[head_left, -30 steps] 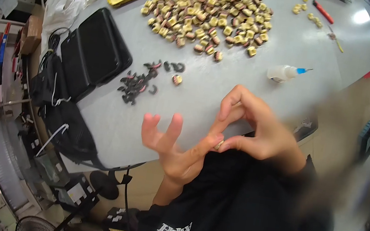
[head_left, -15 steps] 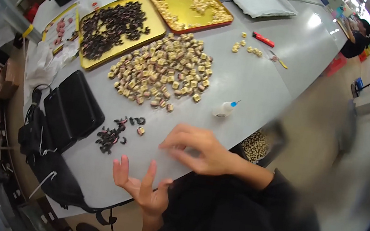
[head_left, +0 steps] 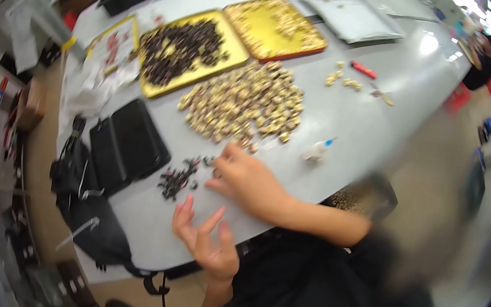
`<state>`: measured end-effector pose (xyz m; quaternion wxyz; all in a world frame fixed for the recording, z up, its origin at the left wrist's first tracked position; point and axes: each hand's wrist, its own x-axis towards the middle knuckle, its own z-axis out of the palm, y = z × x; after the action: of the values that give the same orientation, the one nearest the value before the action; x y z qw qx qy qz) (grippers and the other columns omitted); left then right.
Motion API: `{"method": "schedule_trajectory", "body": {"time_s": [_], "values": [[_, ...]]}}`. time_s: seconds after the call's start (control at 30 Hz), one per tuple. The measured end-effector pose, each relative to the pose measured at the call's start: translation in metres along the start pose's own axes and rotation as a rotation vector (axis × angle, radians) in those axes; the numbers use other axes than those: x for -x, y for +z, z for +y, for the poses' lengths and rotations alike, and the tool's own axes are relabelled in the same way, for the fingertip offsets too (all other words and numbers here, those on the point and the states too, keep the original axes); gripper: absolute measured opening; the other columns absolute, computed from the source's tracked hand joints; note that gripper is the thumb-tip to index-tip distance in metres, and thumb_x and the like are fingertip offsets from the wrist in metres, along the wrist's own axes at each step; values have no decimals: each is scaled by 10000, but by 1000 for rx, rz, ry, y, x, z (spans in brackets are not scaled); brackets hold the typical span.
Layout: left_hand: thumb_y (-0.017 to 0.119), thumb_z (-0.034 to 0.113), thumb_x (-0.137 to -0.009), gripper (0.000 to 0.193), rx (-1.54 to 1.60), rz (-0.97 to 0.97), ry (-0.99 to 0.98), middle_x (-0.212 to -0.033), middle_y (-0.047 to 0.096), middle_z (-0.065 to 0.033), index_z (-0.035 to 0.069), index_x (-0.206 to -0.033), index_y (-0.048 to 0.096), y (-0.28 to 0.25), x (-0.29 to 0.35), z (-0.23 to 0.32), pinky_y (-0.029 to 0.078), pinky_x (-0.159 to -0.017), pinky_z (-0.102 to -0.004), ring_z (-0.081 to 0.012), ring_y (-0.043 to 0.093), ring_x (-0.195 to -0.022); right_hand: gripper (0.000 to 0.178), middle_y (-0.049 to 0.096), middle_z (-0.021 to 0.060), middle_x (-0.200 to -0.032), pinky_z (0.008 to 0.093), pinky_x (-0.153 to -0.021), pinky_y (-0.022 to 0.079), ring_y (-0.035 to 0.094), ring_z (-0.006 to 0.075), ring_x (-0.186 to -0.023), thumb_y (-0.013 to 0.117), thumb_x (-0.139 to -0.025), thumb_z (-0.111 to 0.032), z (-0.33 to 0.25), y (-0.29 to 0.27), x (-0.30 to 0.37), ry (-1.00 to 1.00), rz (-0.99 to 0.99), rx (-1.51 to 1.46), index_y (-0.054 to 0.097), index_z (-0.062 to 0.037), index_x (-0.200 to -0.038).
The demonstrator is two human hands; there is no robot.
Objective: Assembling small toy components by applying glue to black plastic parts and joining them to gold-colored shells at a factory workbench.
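The person's bare right hand (head_left: pixel 249 182) had just reached forward over the smooth grey table (head_left: pixel 356 125) to a small pale block (head_left: pixel 216 174), lying beside loose, curved black pieces (head_left: pixel 175 182). Its thumb and fingers stood around that block, but I couldn't tell whether the grip had closed. The bare left hand (head_left: pixel 210 249) was turned up, fingers spread, apparently empty. A second earlier the hands had met in a pinch; now, it seemed, joint handling had given way to the right reaching alone.
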<state>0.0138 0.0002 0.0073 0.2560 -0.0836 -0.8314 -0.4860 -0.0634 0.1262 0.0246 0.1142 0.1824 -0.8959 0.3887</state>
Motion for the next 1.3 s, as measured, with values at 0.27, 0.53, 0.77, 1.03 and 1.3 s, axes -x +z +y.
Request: {"method": "schedule_trajectory", "body": {"time_s": [0.27,0.53,0.77,1.03,1.3], "values": [[527,36,-774,164,18,20,15,-1300,425,-186,18,-912,615,-4,5,6,287,-977,-437,-321,331,-1240,150,462,152,-887,398,-664,476,561,326,-759,601,-772,-83,1,-1,-1,-23,56,38,505,5,-848],[538,11,-763,196,-48,62,16,-1280,433,-199,46,-925,643,-1,4,6,287,-964,-462,-362,316,-1219,263,509,138,-1109,371,-740,498,572,292,-926,629,-771,-89,8,-29,-34,-111,462,296,563,-57,-1024],[541,27,-792,172,-57,71,36,-1274,461,-138,40,-937,632,0,2,2,310,-968,-419,-317,342,-1220,216,526,118,-971,374,-763,463,532,302,-930,627,-757,-92,9,-10,-17,-334,-25,23,574,-49,-962],[547,35,-793,175,-38,97,66,-1246,479,-130,38,-946,632,1,4,7,329,-949,-419,-330,366,-1190,186,514,138,-895,389,-768,438,519,318,-888,619,-746,-70,22,2,-10,-249,-43,-50,542,-14,-907],[540,43,-804,161,-118,117,116,-1211,502,-123,19,-939,624,7,9,11,324,-965,-416,-306,397,-1162,241,516,142,-919,398,-761,441,528,335,-906,583,-710,-16,22,-1,-1,-314,-7,-113,526,-33,-944]]}}
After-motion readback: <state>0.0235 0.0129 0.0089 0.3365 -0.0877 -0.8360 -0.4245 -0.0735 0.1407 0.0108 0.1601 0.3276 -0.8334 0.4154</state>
